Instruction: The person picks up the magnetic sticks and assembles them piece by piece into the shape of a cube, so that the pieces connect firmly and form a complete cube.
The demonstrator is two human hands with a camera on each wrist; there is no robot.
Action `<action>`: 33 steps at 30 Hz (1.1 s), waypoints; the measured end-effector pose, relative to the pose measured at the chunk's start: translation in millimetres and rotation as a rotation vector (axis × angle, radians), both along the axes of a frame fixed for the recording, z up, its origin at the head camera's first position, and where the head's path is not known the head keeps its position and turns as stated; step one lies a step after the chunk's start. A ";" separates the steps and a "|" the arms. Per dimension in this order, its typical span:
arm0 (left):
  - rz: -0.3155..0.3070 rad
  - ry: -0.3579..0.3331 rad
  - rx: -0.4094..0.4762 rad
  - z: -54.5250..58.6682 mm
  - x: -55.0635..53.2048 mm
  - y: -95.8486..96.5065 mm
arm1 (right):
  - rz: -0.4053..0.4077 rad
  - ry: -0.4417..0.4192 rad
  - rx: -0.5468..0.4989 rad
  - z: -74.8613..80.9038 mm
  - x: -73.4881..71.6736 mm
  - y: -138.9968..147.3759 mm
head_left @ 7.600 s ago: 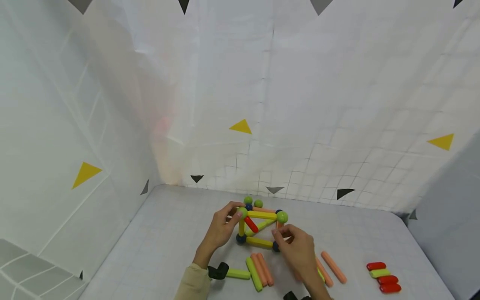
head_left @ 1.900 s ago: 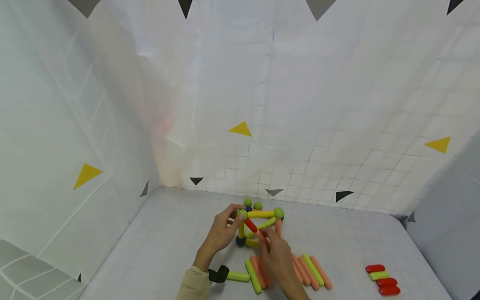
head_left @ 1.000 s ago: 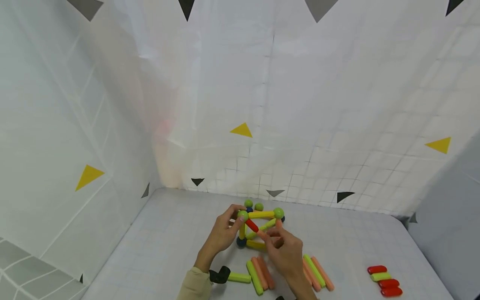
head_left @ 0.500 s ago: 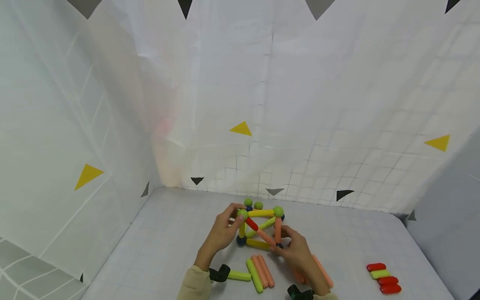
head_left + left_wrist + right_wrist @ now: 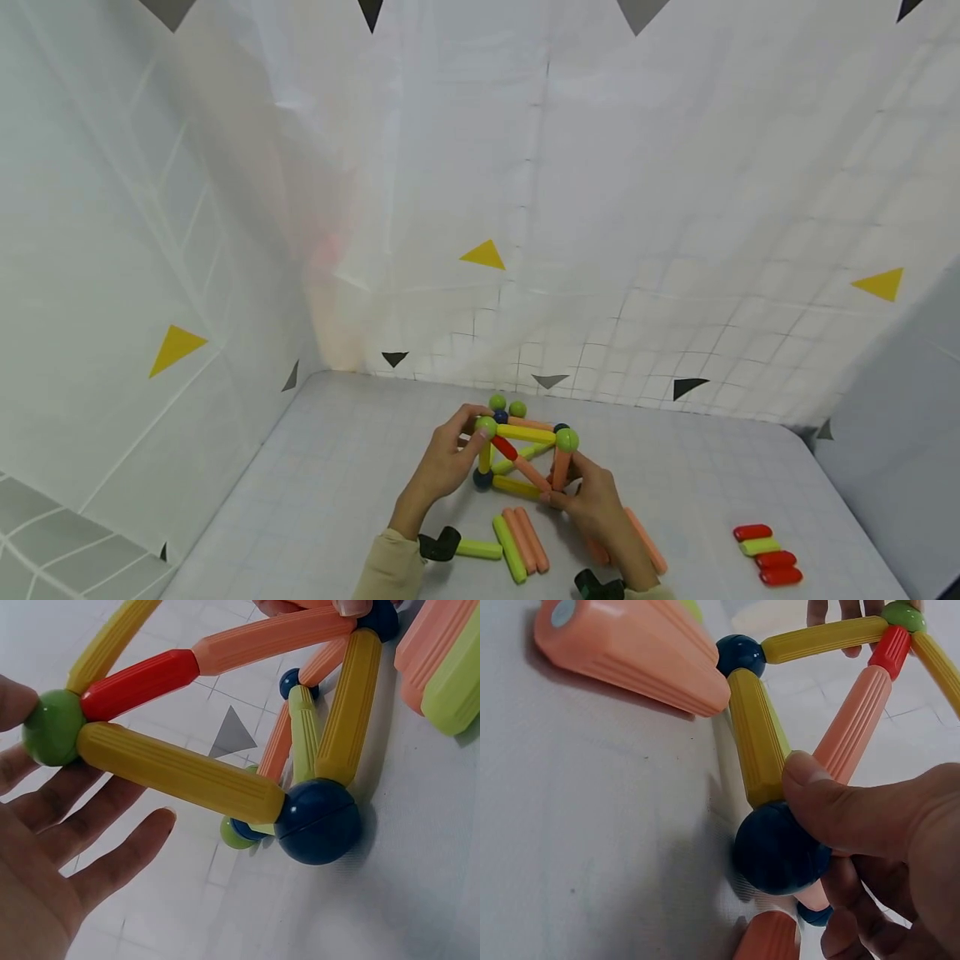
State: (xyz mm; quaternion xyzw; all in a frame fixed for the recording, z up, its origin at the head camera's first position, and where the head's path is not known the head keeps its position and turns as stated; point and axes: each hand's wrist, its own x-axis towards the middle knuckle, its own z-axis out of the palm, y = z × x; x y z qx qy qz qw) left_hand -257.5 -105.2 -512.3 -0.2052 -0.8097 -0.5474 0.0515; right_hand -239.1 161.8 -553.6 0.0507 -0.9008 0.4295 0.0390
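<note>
A frame of magnetic building rods and balls stands on the table. My left hand [image 5: 442, 458] pinches the green ball [image 5: 54, 727] at its upper left corner. From that ball a short red rod [image 5: 140, 684] slopes down to an orange rod [image 5: 274, 639], joined end to end. The orange rod's far end meets a dark blue ball [image 5: 780, 847] at the lower right corner. There my right hand [image 5: 596, 500] grips the rod's end beside the ball, thumb in front, other fingers behind. Yellow rods [image 5: 525, 434] form the upper and lower front edges. Another green ball [image 5: 567, 440] tops the right upright.
In front lie loose orange rods [image 5: 531, 540] and lime rods [image 5: 509, 548]. Short red and lime rods [image 5: 776, 560] sit in a row far right. Two green balls [image 5: 517, 409] are at the frame's back. A white wall [image 5: 600, 250] rises behind the table.
My right hand has brought an orange rod to the red rod's free end and down to the lower right ball. The upper right green ball has shifted slightly right and down. My left hand stays put.
</note>
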 end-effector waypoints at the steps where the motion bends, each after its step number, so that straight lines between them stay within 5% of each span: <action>1: 0.000 -0.002 0.000 -0.1 0.2 0.0 | 0.001 0.004 0.001 -0.3 0.1 0.0; 16: -0.010 0.030 0.000 -0.8 0.2 0.1 | -0.029 0.044 0.081 -3.7 1.6 -3.5; 33: 0.094 0.104 -0.039 -8.4 -1.0 12.2 | -0.010 0.123 0.158 -4.1 3.6 -4.3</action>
